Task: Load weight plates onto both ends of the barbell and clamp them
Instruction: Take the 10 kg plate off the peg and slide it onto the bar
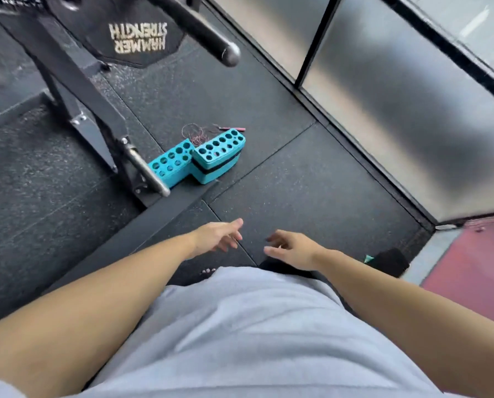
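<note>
**Nothing in grip**

At 6 o'clock, left hand (217, 235) and right hand (293, 248), apart, fingers loosely spread, holding nothing. At 12 o'clock, bar (211, 35) over the mat (297, 182). At 10 o'clock, teal blocks (199, 159) beside a steel peg (151, 173).

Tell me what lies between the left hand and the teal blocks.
In the head view, only floor mat and the end of the rack's base bar lie between the left hand and the teal blocks; nothing loose.
</note>
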